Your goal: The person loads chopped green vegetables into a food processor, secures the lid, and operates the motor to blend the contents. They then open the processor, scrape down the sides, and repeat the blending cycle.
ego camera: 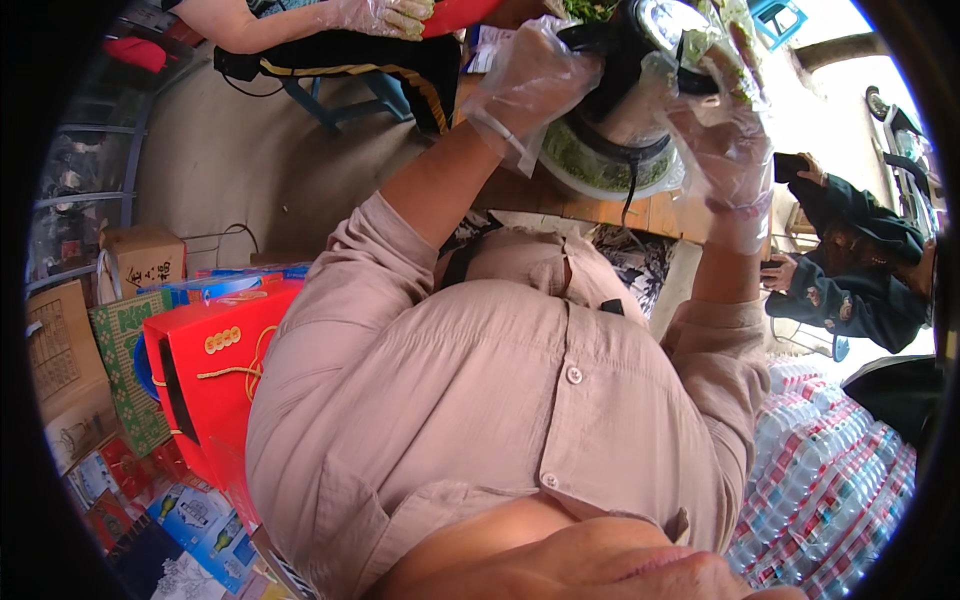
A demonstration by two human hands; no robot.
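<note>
An electric food chopper [613,90] with a black body and a shiny round top stands on a wooden table [592,208]. Chopped greens [611,164] show through the clear bowl at its lower part. My left hand [536,82], in a loose clear plastic glove, grips the black handle on the chopper's left side. On the opposite side, my right hand [724,146] wears a similar glove with green bits stuck to its fingers. It holds the black part there, and crumpled plastic partly hides its fingers. A black cord [631,187] hangs down the bowl's near side.
Another person's gloved hand [386,16] is by a red container [457,15] at the upper left. Leafy greens [589,10] lie behind the chopper. A person in dark sleeves [847,292] sits at right. Bottle packs [825,472] and a red box [225,360] flank me.
</note>
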